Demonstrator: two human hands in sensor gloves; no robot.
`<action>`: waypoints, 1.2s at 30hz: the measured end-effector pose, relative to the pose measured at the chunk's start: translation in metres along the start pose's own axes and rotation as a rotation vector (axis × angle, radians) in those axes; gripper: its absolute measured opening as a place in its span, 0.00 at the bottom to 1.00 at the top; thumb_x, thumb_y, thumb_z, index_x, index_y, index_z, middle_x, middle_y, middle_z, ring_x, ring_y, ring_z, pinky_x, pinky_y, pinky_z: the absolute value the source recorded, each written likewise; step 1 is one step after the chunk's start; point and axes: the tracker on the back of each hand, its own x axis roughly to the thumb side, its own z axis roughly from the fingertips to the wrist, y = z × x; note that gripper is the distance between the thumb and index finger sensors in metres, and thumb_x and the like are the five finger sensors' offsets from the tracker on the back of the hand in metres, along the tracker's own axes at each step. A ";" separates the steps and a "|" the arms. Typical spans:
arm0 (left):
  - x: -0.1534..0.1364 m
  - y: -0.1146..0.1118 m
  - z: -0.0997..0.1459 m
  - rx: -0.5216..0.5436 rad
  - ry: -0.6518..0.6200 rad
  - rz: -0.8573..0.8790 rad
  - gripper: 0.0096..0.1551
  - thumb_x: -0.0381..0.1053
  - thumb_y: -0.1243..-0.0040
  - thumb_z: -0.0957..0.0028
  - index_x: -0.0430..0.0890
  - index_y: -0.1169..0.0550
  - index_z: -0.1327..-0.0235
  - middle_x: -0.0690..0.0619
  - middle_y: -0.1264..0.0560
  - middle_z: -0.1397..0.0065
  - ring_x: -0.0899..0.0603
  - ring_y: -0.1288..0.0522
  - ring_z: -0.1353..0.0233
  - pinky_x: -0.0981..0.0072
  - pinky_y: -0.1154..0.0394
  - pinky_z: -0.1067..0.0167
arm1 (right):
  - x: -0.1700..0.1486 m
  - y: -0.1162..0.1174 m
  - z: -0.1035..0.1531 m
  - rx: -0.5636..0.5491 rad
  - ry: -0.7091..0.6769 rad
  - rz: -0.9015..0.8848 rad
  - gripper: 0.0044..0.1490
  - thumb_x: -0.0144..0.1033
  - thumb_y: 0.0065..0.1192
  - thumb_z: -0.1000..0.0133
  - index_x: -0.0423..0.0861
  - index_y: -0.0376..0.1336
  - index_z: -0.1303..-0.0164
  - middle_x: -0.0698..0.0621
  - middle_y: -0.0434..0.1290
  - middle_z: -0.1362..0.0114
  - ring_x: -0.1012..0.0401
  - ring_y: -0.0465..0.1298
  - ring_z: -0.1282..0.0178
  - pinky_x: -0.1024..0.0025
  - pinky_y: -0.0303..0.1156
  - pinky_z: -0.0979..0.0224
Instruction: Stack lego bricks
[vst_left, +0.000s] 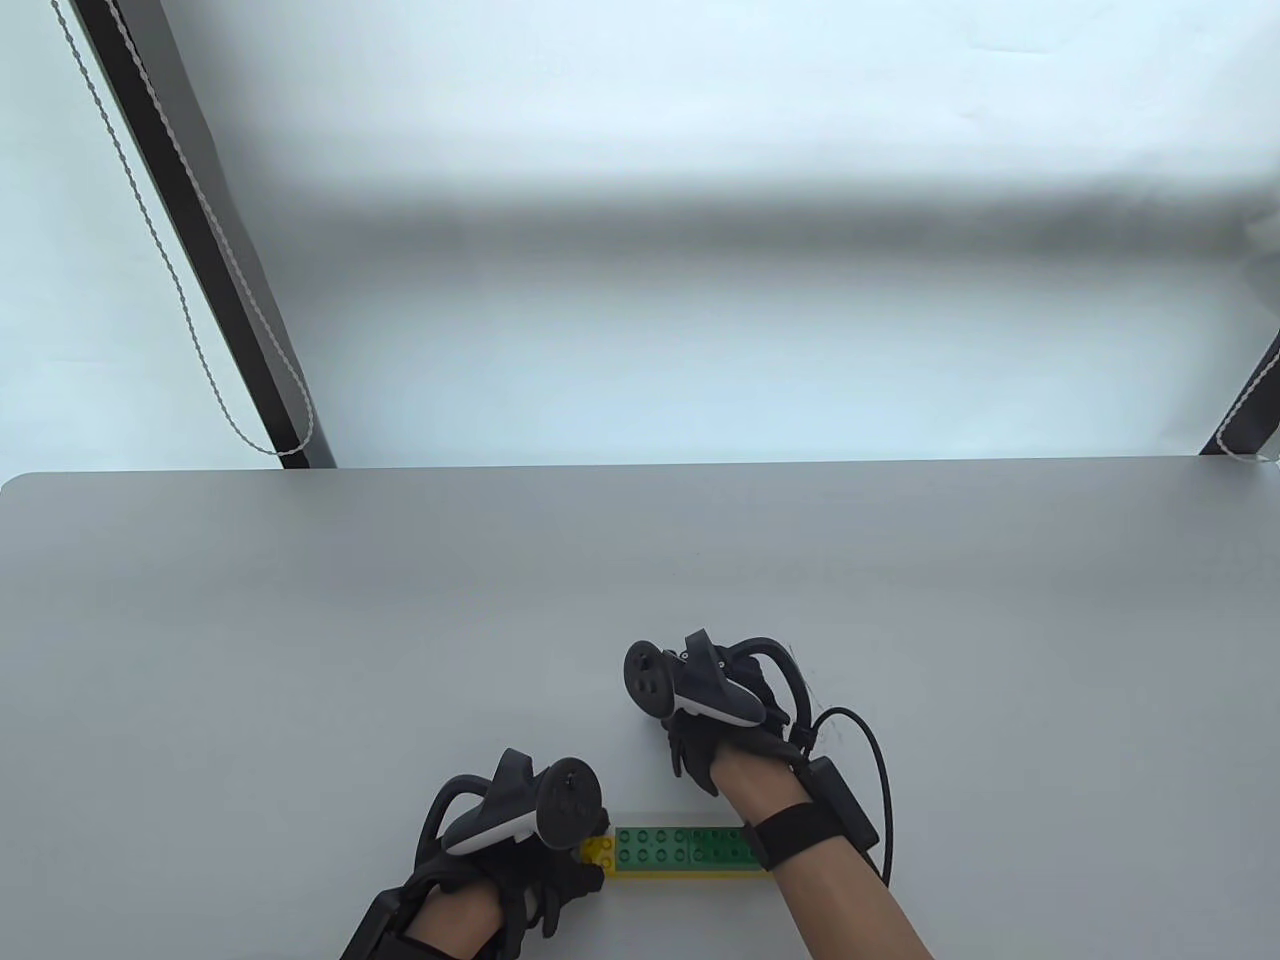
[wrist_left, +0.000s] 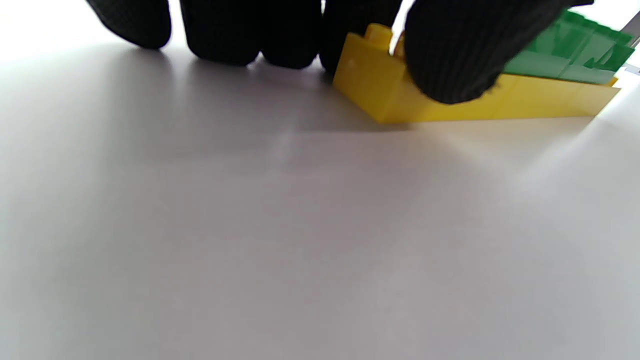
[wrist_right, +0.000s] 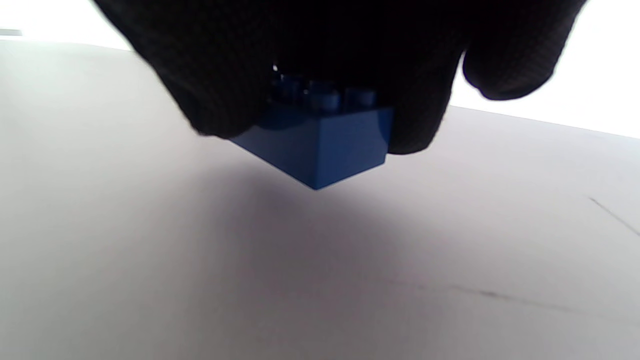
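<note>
A long yellow brick (vst_left: 600, 855) lies near the table's front edge with green bricks (vst_left: 680, 846) stacked on it. My left hand (vst_left: 560, 850) grips its left end; in the left wrist view the fingers (wrist_left: 450, 55) press the yellow brick (wrist_left: 390, 95) from both sides, with the green bricks (wrist_left: 565, 52) behind. My right hand (vst_left: 700, 740) is just beyond the stack. In the right wrist view its fingers (wrist_right: 210, 85) hold a blue brick (wrist_right: 320, 145) a little above the table. The blue brick is hidden in the table view.
The grey table (vst_left: 300, 640) stretches out beyond the hands. Its far edge (vst_left: 640, 468) runs across the middle of the table view. A black post with a beaded cord (vst_left: 190, 240) stands behind the far left corner.
</note>
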 end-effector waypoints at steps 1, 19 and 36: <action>0.000 0.000 0.000 0.000 0.000 0.000 0.37 0.64 0.36 0.59 0.57 0.31 0.35 0.50 0.36 0.24 0.40 0.37 0.28 0.36 0.38 0.30 | 0.001 -0.002 0.003 -0.003 -0.010 0.001 0.42 0.43 0.77 0.61 0.44 0.64 0.37 0.45 0.78 0.37 0.48 0.84 0.44 0.43 0.76 0.38; 0.000 0.000 0.000 0.000 0.000 0.000 0.37 0.64 0.37 0.59 0.57 0.31 0.35 0.50 0.36 0.24 0.40 0.37 0.28 0.36 0.38 0.30 | 0.015 -0.028 0.065 -0.048 -0.181 -0.018 0.42 0.42 0.78 0.62 0.45 0.64 0.37 0.46 0.78 0.36 0.48 0.83 0.42 0.42 0.75 0.37; 0.001 -0.001 0.001 0.006 0.007 -0.009 0.37 0.64 0.37 0.59 0.57 0.32 0.34 0.51 0.37 0.24 0.40 0.37 0.27 0.36 0.38 0.30 | 0.018 -0.032 0.117 -0.013 -0.293 -0.059 0.42 0.42 0.78 0.62 0.45 0.64 0.37 0.46 0.78 0.36 0.48 0.83 0.42 0.42 0.75 0.37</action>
